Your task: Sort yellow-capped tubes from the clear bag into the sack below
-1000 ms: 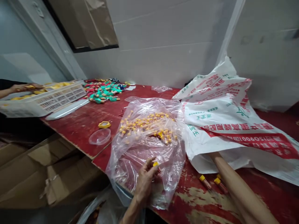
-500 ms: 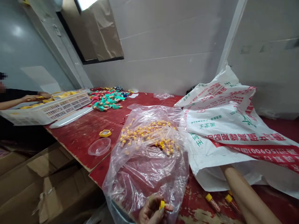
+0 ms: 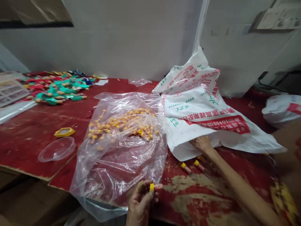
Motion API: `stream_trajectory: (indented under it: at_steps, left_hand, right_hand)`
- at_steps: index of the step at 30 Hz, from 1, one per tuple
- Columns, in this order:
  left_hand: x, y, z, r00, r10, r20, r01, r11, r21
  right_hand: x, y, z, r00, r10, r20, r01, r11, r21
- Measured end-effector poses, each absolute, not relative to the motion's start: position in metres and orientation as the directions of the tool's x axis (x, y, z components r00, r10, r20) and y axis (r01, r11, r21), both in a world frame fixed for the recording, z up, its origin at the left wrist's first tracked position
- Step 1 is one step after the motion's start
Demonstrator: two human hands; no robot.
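Observation:
My left hand (image 3: 140, 201) is closed around a small yellow-capped tube (image 3: 158, 186) with a reddish, mottled body, near the table's front edge. My right hand (image 3: 201, 142) reaches into the mouth of a white woven sack (image 3: 188, 125) printed in red and green. Its fingers are hidden by the sack. A few more yellow-capped tubes (image 3: 185, 168) lie on the table just below the sack's opening. Left of the sack, a clear plastic bag (image 3: 117, 166) lies flat, with many yellow-capped pieces (image 3: 122, 124) heaped in its upper part.
On the red table (image 3: 30, 138) at left are a clear round lid or dish (image 3: 57, 150) and a yellow-framed piece (image 3: 64, 132). Green and red figures (image 3: 61, 88) are piled at the back left beside a white crate (image 3: 11, 91). Another white bag (image 3: 282, 108) sits far right.
My view has swung right, leaving the co-worker out of sight. My right hand has drawn partly back, so its back shows at the sack's mouth. My left hand still holds the tube.

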State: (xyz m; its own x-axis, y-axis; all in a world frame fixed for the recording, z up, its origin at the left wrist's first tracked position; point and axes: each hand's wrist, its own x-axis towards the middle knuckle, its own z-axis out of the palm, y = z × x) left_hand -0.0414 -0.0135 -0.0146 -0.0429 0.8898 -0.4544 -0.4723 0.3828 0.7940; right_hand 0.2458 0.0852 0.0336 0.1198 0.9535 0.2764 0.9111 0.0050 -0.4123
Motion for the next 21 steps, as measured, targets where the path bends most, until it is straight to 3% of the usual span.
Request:
stream_trajectory:
  at_steps: [3,6,9,11,14,17,21]
  left_hand:
    - [-0.026,-0.014,-0.005,-0.024,0.888,-0.460,-0.472,0.395,0.788]
    - [-0.006,-0.018,0.000,0.056,0.894,-0.444,-0.494,0.411,0.766]
    - [0.011,-0.024,0.001,0.125,0.897,-0.425,-0.506,0.426,0.750]
    - [0.018,-0.029,0.001,0.120,0.906,-0.406,-0.512,0.407,0.757]
    - [0.023,-0.035,-0.002,0.087,0.918,-0.386,-0.517,0.373,0.770]
    - [0.021,-0.041,-0.004,0.046,0.923,-0.382,-0.489,0.355,0.797]
    - [0.017,-0.049,-0.001,0.054,0.943,-0.329,-0.295,0.330,0.897]
  right_hand:
    - [0.253,0.055,0.022,0.092,0.988,0.121,0.803,-0.001,-0.596]
    - [0.237,0.005,0.023,0.101,0.995,0.019,0.418,-0.025,-0.908]
    - [0.214,-0.030,0.026,0.074,0.996,-0.056,0.070,-0.061,-0.996]
    - [0.202,-0.043,0.024,0.039,0.998,-0.058,-0.019,-0.058,-0.998]
    - [0.188,-0.052,0.018,0.014,1.000,-0.019,0.019,-0.019,-1.000]
    - [0.179,-0.056,0.011,-0.008,1.000,-0.020,0.163,-0.019,-0.986]
    - [0.171,-0.059,0.000,-0.125,0.985,0.119,0.394,0.159,-0.905]
